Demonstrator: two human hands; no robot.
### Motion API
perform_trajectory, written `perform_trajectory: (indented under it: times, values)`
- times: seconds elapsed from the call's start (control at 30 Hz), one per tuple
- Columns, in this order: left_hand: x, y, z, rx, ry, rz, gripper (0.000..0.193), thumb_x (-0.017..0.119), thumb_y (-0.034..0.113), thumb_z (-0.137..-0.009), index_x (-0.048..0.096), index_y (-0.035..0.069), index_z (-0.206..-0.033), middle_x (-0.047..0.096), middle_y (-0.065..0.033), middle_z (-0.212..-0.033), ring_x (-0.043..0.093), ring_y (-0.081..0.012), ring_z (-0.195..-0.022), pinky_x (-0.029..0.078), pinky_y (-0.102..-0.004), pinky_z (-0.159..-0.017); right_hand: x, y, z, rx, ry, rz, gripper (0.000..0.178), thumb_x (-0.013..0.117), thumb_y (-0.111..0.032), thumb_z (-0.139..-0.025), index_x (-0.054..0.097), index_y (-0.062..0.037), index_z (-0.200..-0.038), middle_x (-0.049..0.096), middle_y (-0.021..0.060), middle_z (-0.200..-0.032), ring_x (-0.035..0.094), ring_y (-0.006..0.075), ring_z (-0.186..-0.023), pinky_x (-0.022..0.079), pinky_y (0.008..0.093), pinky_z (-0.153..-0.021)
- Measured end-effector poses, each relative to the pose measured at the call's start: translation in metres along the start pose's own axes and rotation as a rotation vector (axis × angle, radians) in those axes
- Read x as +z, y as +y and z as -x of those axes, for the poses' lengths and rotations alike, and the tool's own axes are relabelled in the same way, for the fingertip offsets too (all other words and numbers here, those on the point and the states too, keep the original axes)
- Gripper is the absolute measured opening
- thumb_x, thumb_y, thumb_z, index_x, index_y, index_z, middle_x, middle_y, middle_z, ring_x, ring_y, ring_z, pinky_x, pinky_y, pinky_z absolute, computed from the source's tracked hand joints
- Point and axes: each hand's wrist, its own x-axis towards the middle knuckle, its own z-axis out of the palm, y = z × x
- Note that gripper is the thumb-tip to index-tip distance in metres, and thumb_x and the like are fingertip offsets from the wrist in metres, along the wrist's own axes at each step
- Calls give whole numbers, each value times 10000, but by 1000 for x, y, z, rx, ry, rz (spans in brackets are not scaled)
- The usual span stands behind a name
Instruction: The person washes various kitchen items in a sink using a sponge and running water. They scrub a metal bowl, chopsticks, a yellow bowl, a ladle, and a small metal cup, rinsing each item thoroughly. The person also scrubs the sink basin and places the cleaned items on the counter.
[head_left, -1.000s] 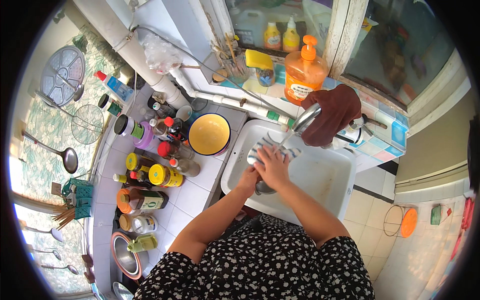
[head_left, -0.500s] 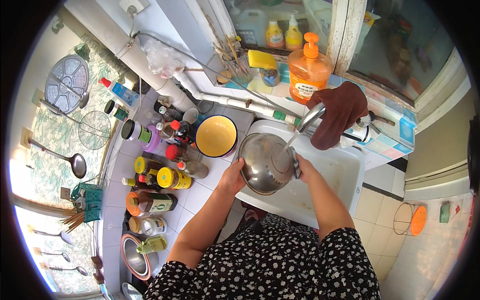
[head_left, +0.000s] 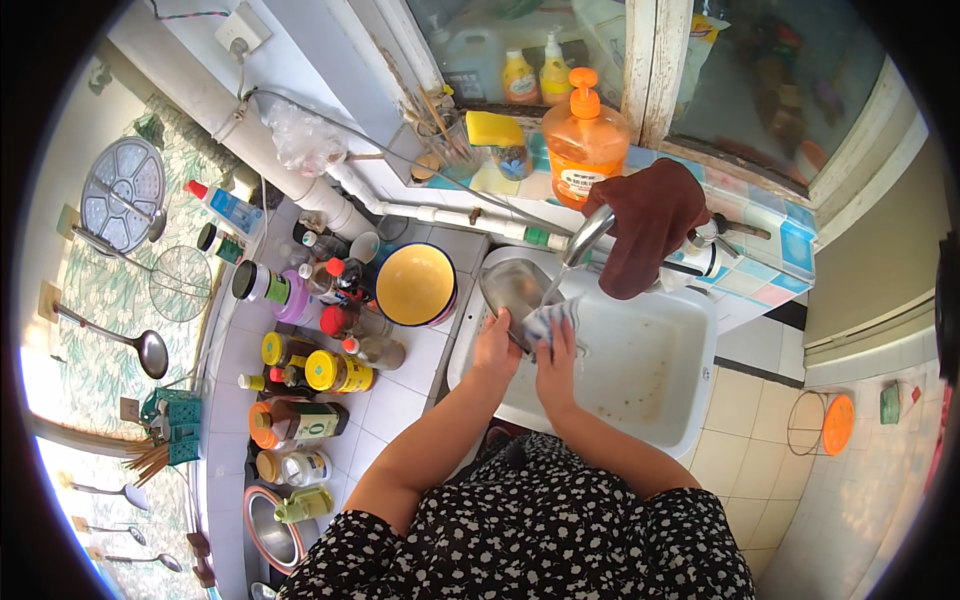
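A shiny metal bowl (head_left: 512,284) is tilted on its side over the left part of the white sink (head_left: 640,350). My left hand (head_left: 497,345) grips the bowl by its near rim. A striped grey-white cloth (head_left: 548,318) is held in my right hand (head_left: 556,360), bunched against the bowl's edge. Water runs from the faucet (head_left: 590,232) in a thin stream onto the bowl and cloth. A dark red cloth (head_left: 655,225) drapes over the faucet. Part of the bowl is hidden behind my hands and the cloth.
Left of the sink, a yellow-lined bowl (head_left: 416,284) stands beside several bottles and jars, including a yellow-lidded jar (head_left: 338,371). An orange soap pump bottle (head_left: 585,140) and a yellow sponge (head_left: 495,128) on a cup line the tiled ledge behind. Ladles (head_left: 150,352) hang at left.
The bowl has turned from showing its round underside to standing on edge, slightly further left. My right hand has moved left and inward with the striped cloth, beside my left hand.
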Motion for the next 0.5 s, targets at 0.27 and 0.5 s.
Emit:
perform_trajectory:
  times: [0.27, 0.5]
  values:
    - [-8, -19, 13, -145, -148, -429, 275, 418, 52, -908, 493, 24, -1171, 568, -87, -1132, 562, -194, -1001, 476, -330, -845, -21, -2, -56, -146, -343, 171, 379, 468, -167, -868, 526, -51, -1223, 477, 124, -1308, 310, 325, -1298, 242, 435, -1048]
    - [-6, -24, 48, 470, -440, -1649, 150, 520, 139, -873, 557, 49, -987, 618, -122, -816, 600, -318, -820, 462, -386, -689, -53, 2, -73, 624, -220, -479, 539, 623, -279, -811, 415, -14, -1232, 535, 100, -1029, 556, 209, -907, 472, 339, -754]
